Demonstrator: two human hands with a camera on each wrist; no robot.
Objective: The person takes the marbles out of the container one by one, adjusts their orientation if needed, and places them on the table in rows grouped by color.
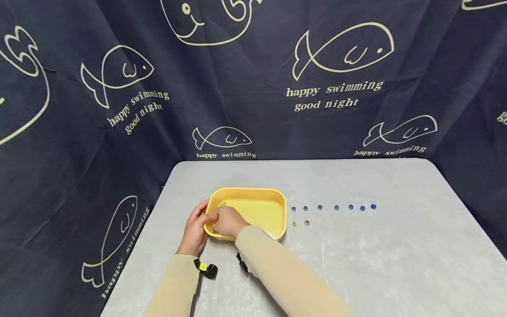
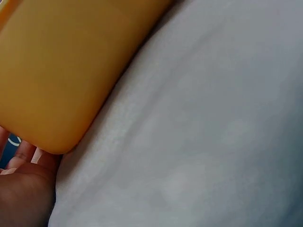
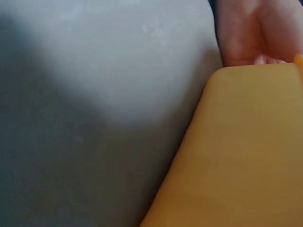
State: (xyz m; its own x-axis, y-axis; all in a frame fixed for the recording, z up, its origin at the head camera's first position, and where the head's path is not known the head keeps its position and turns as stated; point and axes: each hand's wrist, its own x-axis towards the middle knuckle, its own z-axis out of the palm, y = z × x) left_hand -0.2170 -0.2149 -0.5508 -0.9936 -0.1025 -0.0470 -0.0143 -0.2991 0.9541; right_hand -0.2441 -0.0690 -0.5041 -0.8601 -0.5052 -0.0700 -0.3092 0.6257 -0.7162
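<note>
A yellow plastic tub point(image 1: 257, 190) stands on the table. My left hand point(image 1: 195, 231) holds its left end, thumb at the rim and fingers along the outer wall. The left wrist view shows those fingers against the tub's end point(image 2: 61, 80). My right hand point(image 1: 229, 221) reaches down inside, at the left end of the tub, with bent fingers. Its fingertips are hidden, so what they hold does not show. Small yellowish glass marbles point(image 1: 223, 203) lie beside it in the tub. The right wrist view has only the tub's outer wall point(image 3: 246, 142) and the left palm point(image 3: 260, 33).
To the right of the tub, several blue marbles point(image 1: 336, 208) form a row. Below that row lie a yellow-green marble point(image 1: 295, 223) and a greyish marble point(image 1: 306, 223). A grey-white table point(image 1: 396, 255) spreads under everything, with a dark fish-print curtain point(image 1: 253, 97) behind.
</note>
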